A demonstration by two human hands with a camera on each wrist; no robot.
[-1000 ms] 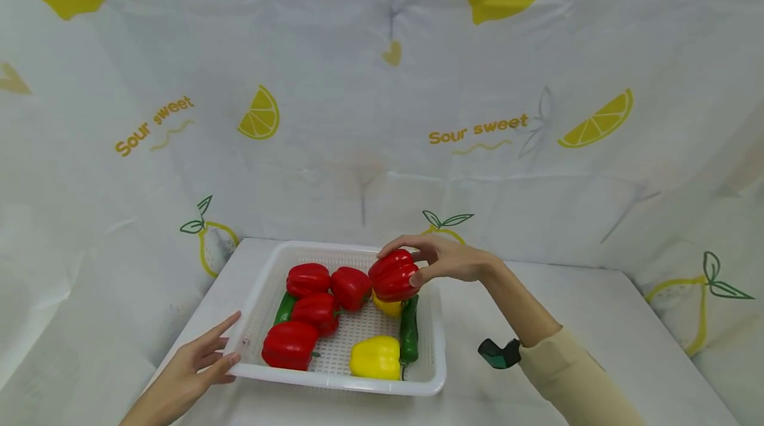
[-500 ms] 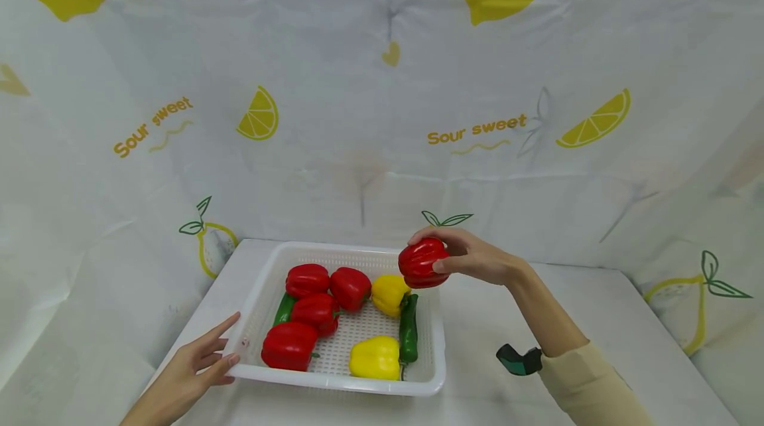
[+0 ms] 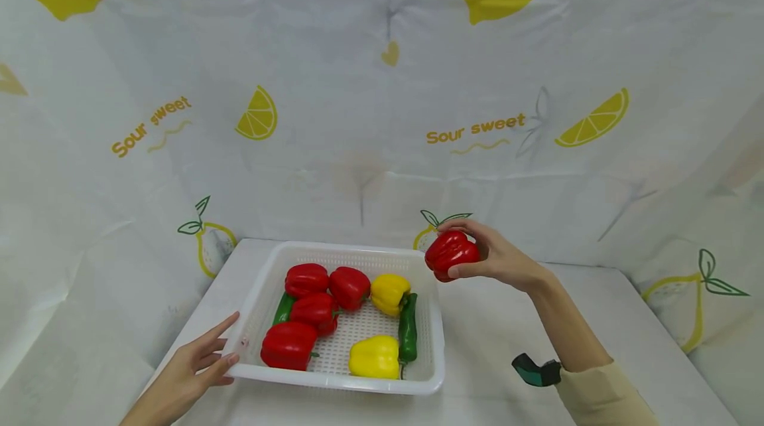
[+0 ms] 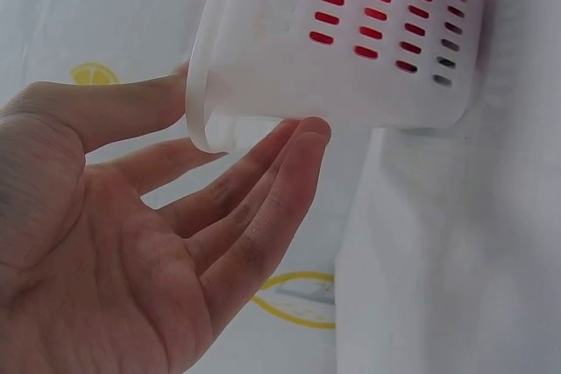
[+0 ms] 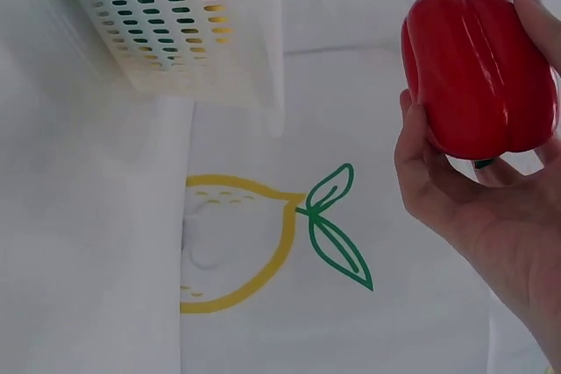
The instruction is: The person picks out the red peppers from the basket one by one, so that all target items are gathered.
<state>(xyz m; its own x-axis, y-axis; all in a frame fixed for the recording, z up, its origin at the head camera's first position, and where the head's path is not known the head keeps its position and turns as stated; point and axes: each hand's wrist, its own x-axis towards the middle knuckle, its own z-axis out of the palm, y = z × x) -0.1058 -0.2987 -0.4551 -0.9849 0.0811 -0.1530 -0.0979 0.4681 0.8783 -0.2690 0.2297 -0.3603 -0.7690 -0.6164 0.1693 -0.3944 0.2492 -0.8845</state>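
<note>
Biggest thing here is the white sheet (image 3: 334, 74) hung as a backdrop, creased, with lemons and "Sour sweet" printed on it twice in orange. Next is the white-covered bench (image 3: 513, 320), which runs well past the basket on the right but only a narrow strip on the left. The shallow white plastic basket (image 3: 334, 381) has slotted walls, a mesh floor and a smooth rolled rim. Hands are well apart: the left hand (image 3: 190, 369) has nearly straight fingers touching the basket's near left corner, the right hand (image 3: 504, 260) is curled round a red pepper (image 3: 451, 253), glossy and lobed, up off the bench by the far right corner. Inside sit four red peppers (image 3: 289, 345), two yellow peppers (image 3: 375, 357) and a slim, wrinkly green pepper (image 3: 408, 330).
</note>
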